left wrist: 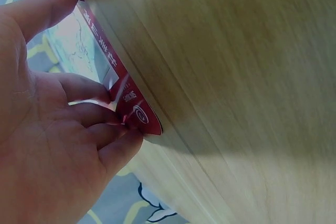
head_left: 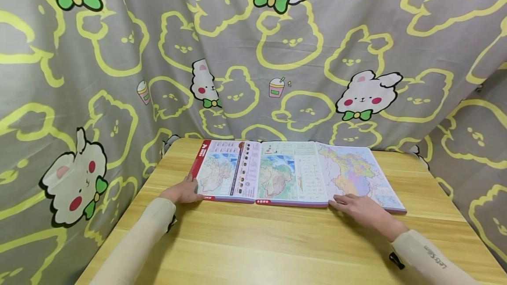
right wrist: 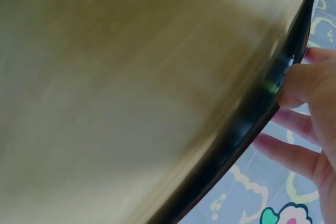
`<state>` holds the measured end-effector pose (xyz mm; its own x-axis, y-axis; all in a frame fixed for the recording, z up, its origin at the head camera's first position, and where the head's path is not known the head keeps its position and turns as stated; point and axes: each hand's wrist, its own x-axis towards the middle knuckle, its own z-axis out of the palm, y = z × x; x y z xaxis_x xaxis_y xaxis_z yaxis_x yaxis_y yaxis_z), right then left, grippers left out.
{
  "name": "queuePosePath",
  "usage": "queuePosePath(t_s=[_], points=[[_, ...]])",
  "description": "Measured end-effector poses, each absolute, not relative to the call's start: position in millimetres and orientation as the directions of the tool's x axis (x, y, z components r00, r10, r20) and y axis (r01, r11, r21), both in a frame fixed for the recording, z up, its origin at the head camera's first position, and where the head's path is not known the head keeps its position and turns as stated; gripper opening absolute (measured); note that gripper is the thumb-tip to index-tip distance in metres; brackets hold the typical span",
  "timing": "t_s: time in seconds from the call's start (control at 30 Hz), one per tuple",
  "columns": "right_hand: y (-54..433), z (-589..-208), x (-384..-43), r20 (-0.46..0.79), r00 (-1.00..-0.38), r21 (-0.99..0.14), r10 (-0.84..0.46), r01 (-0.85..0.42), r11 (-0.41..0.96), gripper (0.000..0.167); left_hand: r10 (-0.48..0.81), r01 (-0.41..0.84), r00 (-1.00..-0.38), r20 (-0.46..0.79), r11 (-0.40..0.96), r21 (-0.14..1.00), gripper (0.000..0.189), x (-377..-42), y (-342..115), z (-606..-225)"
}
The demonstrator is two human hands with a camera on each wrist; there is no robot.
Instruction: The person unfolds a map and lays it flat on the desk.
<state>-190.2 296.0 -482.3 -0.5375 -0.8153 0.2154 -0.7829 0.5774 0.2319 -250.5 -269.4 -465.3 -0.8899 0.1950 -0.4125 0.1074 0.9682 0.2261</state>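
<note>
Three printed map panels lie side by side at the back of the table: a red-banded left panel [head_left: 217, 173], a middle panel [head_left: 276, 179] and a right panel with a colourful map [head_left: 352, 168]. My left hand [head_left: 183, 190] rests around the front-left corner of the left panel. In the left wrist view, its fingertips [left wrist: 128, 135] touch the red corner and the thumb lies apart along the edge. My right hand [head_left: 362, 208] reaches over the front of the right panel. Its thumb [right wrist: 294, 85] presses the shaded edge while the fingers extend beyond; their tips are partly hidden.
The wooden table [head_left: 253, 245] extends in front of the panels. A grey curtain [head_left: 237, 56] with yellow outlines and rabbit faces hangs behind the table and along both sides.
</note>
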Motion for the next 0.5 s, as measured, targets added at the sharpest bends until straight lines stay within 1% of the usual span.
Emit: queuePosePath(t_s=[0.07, 0.13, 0.3, 0.4, 0.5], points=[[296.1, -484.2, -191.4, 0.218, -0.534, 0.218, -0.817, -0.789, 0.575, 0.046, 0.193, 0.105, -0.890, -0.414, 0.969, 0.226, 0.088, -250.4, -269.6, -464.7], [296.3, -485.8, -192.1, 0.211, -0.545, 0.188, -0.812, -0.792, 0.581, 0.048, 0.186, 0.100, -0.889, -0.418, 0.970, 0.220, 0.087, -250.0, -269.1, -463.6], [294.6, -486.8, -192.6, 0.198, -0.607, 0.065, -0.770, -0.776, 0.628, 0.048, 0.168, 0.083, -0.887, -0.429, 0.974, 0.211, 0.087, -248.5, -267.1, -460.3], [291.8, -485.7, -192.5, 0.200, -0.633, 0.004, -0.747, -0.762, 0.647, 0.044, 0.162, 0.075, -0.886, -0.433, 0.975, 0.211, 0.088, -247.4, -265.8, -459.5], [288.5, -485.5, -193.0, 0.177, -0.665, -0.052, -0.725, -0.742, 0.668, 0.040, 0.162, 0.073, -0.889, -0.429, 0.974, 0.216, 0.087, -246.7, -265.1, -459.5]])
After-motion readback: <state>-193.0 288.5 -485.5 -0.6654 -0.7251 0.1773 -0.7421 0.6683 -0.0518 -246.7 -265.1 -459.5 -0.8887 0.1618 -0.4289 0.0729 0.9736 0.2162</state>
